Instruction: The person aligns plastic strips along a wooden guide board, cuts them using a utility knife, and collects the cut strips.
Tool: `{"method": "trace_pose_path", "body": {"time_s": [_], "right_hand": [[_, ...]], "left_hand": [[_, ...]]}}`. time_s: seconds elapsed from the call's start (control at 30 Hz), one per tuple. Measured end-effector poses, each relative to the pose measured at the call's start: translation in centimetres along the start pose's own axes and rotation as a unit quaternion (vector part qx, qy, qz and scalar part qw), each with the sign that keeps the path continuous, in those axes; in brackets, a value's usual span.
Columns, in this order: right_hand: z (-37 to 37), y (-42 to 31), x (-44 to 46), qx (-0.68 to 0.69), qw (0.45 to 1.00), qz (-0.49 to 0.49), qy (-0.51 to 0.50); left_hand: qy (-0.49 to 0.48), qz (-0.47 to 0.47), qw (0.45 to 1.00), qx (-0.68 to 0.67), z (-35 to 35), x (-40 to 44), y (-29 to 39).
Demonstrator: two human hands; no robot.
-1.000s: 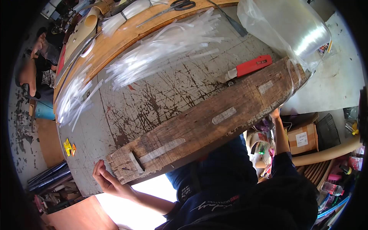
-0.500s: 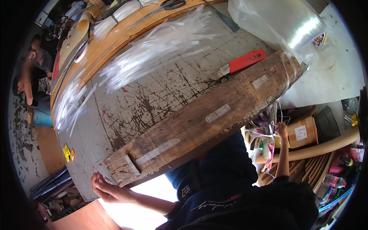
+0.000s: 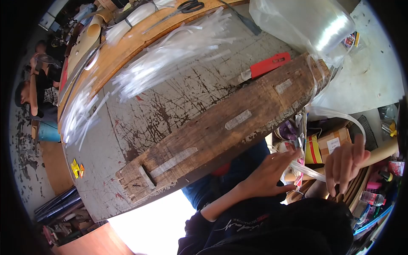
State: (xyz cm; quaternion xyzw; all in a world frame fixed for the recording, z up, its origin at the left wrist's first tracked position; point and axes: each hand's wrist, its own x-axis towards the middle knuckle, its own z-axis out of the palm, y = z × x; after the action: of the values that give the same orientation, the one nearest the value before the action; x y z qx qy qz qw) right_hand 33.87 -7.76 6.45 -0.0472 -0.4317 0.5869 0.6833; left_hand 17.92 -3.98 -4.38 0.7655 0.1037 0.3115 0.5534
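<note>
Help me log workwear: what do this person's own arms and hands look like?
The left hand and right hand are bare, without gloves. The dark left sleeve stops along the forearm; the right cuff is hard to make out. The dark top carries pale lettering.

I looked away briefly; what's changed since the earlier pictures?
The left hand has moved from the left end of the wooden board across to the right, near the right hand, which has come away from the board's right end. Clear strips now show in the right hand's grip; whether the left hand touches them is unclear. The board, red cutter and strip pile stayed in place.
</note>
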Motion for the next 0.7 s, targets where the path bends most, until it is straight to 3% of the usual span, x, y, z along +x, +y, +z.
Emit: {"method": "trace_pose_path", "body": {"time_s": [0.03, 0.1, 0.13, 0.17, 0.23, 0.3, 0.37, 0.47, 0.57, 0.63, 0.7], "right_hand": [[0.5, -0.4, 0.5, 0.014, 0.999, 0.002, -0.046], [-0.3, -3.0, 0.6, 0.021, 0.995, -0.005, -0.095], [-0.1, -3.8, -0.1, 0.007, 0.996, -0.076, -0.054], [-0.1, -4.9, -0.9, 0.007, 0.996, -0.077, -0.055], [-0.5, -7.4, -2.5, -0.025, 0.973, -0.215, 0.084], [-1.3, -9.6, -4.4, -0.026, 0.964, -0.254, 0.08], [-0.9, -11.1, -5.8, -0.156, 0.945, -0.243, 0.154], [-1.7, -11.9, -6.9, -0.174, 0.948, -0.232, 0.129], [-2.6, -12.7, -8.3, -0.143, 0.956, -0.213, 0.142], [-3.6, -13.0, -9.1, -0.089, 0.951, -0.233, 0.181], [-5.1, -13.8, -10.2, -0.053, 0.947, -0.251, 0.195]], "left_hand": [[0.0, 0.002, 1.0, 0.001, 1.1, -0.7, -1.6], [-0.186, 0.006, 0.975, 0.118, 2.5, -2.5, -3.6], [-0.244, -0.045, 0.957, 0.15, 1.3, -2.4, -3.0], [-0.243, -0.045, 0.957, 0.151, 0.5, -2.8, -3.1], [-0.118, -0.08, 0.977, 0.16, -1.1, -3.7, -3.1], [0.019, -0.097, 0.968, 0.232, -3.2, -4.8, -2.0], [0.091, -0.15, 0.949, 0.263, -5.0, -6.5, -0.6], [0.11, -0.147, 0.908, 0.376, -6.1, -9.4, 2.1], [0.185, -0.131, 0.841, 0.491, -7.3, -13.0, 4.7], [0.217, -0.119, 0.76, 0.6, -9.0, -14.8, 6.5], [0.281, -0.132, 0.725, 0.614, -10.2, -17.0, 7.3]]}}
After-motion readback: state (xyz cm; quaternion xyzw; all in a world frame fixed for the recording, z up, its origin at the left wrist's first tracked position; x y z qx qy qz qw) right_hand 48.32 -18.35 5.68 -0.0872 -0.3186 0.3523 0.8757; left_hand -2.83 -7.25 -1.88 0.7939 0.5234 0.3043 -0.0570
